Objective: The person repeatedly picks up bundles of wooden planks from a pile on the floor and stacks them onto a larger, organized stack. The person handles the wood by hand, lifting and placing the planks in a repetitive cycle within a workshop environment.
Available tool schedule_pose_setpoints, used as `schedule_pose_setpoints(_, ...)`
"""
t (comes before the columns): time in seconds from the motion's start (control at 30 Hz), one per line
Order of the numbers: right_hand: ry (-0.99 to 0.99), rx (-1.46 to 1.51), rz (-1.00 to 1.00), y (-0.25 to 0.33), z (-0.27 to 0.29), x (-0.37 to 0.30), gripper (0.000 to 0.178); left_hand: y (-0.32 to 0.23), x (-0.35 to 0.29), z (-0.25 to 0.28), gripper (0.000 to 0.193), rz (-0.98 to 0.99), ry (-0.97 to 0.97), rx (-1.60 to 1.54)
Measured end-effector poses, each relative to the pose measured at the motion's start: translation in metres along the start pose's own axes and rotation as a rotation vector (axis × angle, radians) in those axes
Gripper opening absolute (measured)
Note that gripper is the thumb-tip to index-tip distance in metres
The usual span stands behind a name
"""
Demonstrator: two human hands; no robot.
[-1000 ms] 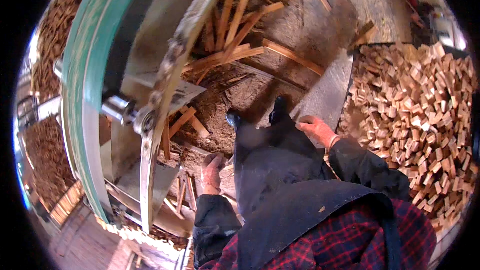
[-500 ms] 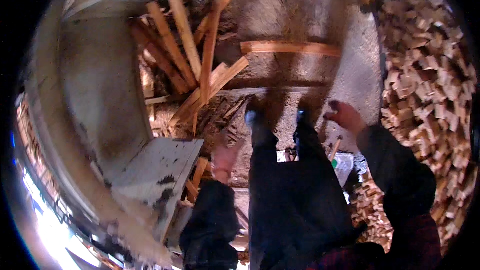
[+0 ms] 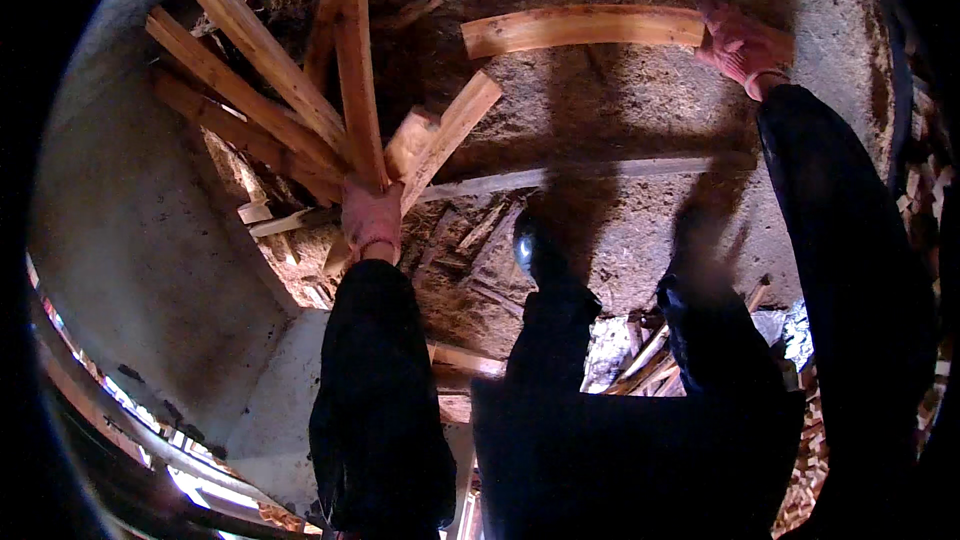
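My left hand [image 3: 371,218], in a pink glove, is closed around the lower end of an upright-looking wooden plank [image 3: 356,70] in a fanned heap. Several other planks [image 3: 262,50] spread out to the left of it, and a shorter plank [image 3: 458,125] slants off to its right. Farther away, my right hand [image 3: 738,45], gloved too, grips the right end of a long reddish plank [image 3: 585,28] lying crosswise on the ground. Its fingers wrap over the plank's edge; the fingertips are partly hidden.
A grey sheet-like panel [image 3: 130,210] rises on the left. A weathered batten [image 3: 600,172] lies across the rough ground [image 3: 640,100] beyond my feet. Bark and splinters [image 3: 480,240] litter the area between. Piled small wood pieces [image 3: 925,165] stand at the right edge.
Both hands have reached forward: the left onto the fanned planks, the right onto the end of the crosswise plank. The view has shifted, and the woodpile has slid toward the right edge.
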State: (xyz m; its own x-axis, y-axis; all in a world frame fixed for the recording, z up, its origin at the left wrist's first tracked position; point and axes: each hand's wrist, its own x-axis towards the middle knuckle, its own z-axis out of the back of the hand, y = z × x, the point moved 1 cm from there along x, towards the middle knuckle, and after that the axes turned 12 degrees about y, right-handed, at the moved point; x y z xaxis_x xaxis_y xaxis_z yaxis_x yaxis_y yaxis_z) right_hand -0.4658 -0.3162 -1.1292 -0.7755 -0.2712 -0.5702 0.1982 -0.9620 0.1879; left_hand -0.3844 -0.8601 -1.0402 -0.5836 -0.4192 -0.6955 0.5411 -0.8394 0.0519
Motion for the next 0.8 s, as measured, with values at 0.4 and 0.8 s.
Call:
schedule_pose_setpoints(0.4, 0.461, 2.114, -0.122, 0.154, 0.054, -0.15, 0.032, -0.1, -0.195, -0.087, 0.082, -0.589, 0.412, -0.672)
schedule_pose_setpoints(0.8, 0.399, 2.228, -0.141, 0.22, 0.062, -0.176, 0.052, -0.144, -0.255, -0.058, 0.086, -0.282, 0.747, -0.948)
